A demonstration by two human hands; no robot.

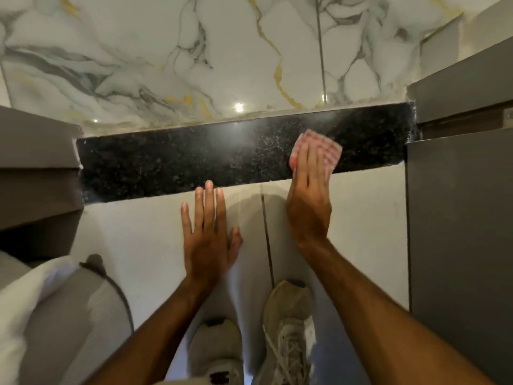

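A narrow black speckled granite ledge [172, 159] runs across the middle of the view, below a marble-patterned wall. My right hand [309, 195] presses a pink-and-white checked cloth [322, 147] flat onto the ledge near its right end, fingers straight on top of the cloth. My left hand [208, 232] is held open with fingers spread and straight, over the pale panel just below the ledge's front edge; its fingertips reach that edge.
Grey cabinet fronts stand at the right [458, 218] and the left [36, 162] of the ledge. A grey and white cushioned object [55, 315] sits at the lower left. My two light shoes [286, 329] stand on a pale floor below.
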